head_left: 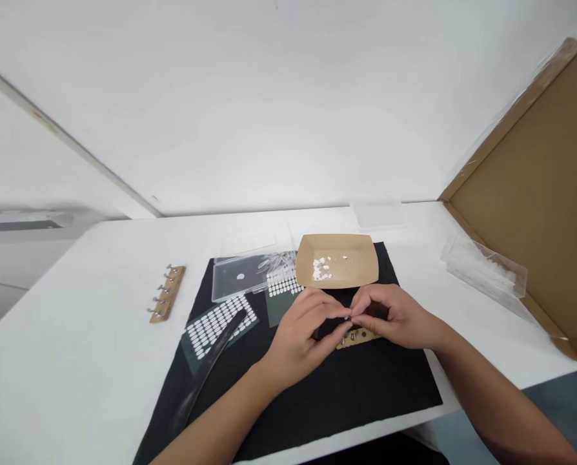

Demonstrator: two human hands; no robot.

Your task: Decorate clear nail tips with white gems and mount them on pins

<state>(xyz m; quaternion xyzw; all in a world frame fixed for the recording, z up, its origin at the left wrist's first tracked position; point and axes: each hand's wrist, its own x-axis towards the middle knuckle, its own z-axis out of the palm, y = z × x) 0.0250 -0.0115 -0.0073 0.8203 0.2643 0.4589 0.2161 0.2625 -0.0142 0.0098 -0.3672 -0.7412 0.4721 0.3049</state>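
Directly before the brown tray: left hand and right hand, fingertips meeting, both pinching one small piece, its exact form too small to tell; the grip from two sides presumably steadied an item too slight for one hand. Also before the tray, under the fingers and partly hidden: one wooden strip with metal fittings, apparently laid within reach of both hands. Around the tray's near side: one black cloth, spread on the white worktop, perhaps so that small parts showed up and did not roll. Inside the tray: loose white flakes, mostly toward its left end, the raised walls likely containing them. Left of the tray, close by: one clear case; thin clear slivers, heaped; one sheet of white ovals. Further left of the tray: another oval sheet, crossed by a curved black strip, which possibly weighed it flat; then a second wooden strip, with a row of fittings, probably set aside to leave elbow room. Well right of the tray: one clear box, whitish contents, beside a large cardboard box.
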